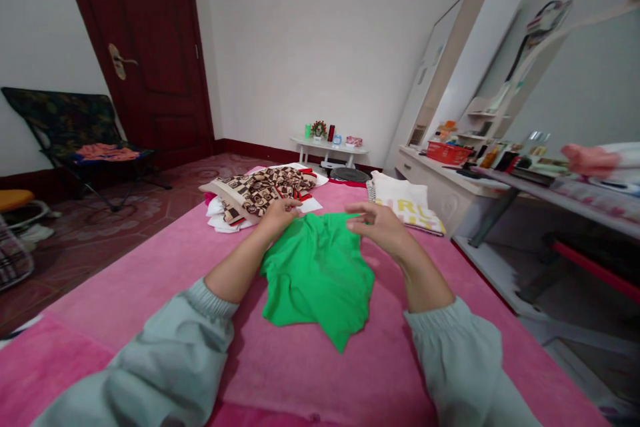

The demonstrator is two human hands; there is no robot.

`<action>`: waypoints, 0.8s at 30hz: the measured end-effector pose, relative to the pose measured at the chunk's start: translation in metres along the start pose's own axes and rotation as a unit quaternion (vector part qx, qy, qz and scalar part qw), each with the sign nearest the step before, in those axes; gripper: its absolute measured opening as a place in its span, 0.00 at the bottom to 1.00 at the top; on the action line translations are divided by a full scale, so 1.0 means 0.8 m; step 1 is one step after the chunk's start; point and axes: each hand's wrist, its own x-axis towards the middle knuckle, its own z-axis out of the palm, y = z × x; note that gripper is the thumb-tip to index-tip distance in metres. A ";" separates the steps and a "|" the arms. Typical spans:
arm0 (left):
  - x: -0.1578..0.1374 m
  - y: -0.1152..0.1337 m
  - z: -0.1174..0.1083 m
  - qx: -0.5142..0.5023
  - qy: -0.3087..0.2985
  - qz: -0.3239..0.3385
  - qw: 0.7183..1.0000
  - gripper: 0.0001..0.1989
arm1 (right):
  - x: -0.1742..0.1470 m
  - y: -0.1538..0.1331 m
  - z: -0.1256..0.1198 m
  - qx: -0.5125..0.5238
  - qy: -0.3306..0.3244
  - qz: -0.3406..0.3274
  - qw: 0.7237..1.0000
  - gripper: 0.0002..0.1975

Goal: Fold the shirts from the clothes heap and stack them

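Observation:
A bright green garment point(320, 273) lies crumpled on the pink bed cover point(320, 373); its exact kind is hard to make out. My left hand point(280, 219) is at its upper left edge, with thumb and fingers closed together on the fabric. At the upper right corner, my right hand point(381, 227) hovers with its fingers apart and curved, the tips close to the cloth. Just beyond my left hand is a heap with a brown and cream patterned cloth point(265, 188) on top. Past my right hand lies a folded white shirt point(403, 199) with yellow letters.
A low white table point(330, 145) with small items stands by the far wall. On the right are a dresser point(430, 177) with a red basket point(447, 153) and a glass-topped desk. A folding chair point(85, 140) holding a pink cloth stands left, near a dark red door point(145, 47).

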 end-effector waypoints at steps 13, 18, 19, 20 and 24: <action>-0.005 0.010 0.000 -0.065 -0.011 -0.001 0.998 0.15 | -0.043 -0.048 0.103 -0.414 -0.288 0.000 0.864 0.10; -0.008 0.019 -0.001 -0.093 -0.017 -0.020 0.995 0.16 | -0.008 -0.023 0.039 -0.086 -0.032 0.006 0.996 0.10; -0.009 0.022 0.000 -0.098 -0.019 -0.024 0.995 0.16 | -0.001 -0.014 0.021 0.004 0.066 0.026 0.997 0.11; -0.011 0.025 0.001 -0.103 -0.022 -0.027 0.994 0.16 | 0.006 -0.004 0.003 0.087 0.162 0.046 0.982 0.12; -0.018 0.039 0.008 -0.108 -0.042 -0.026 0.993 0.18 | 0.022 0.036 -0.059 0.321 0.353 0.108 0.872 0.04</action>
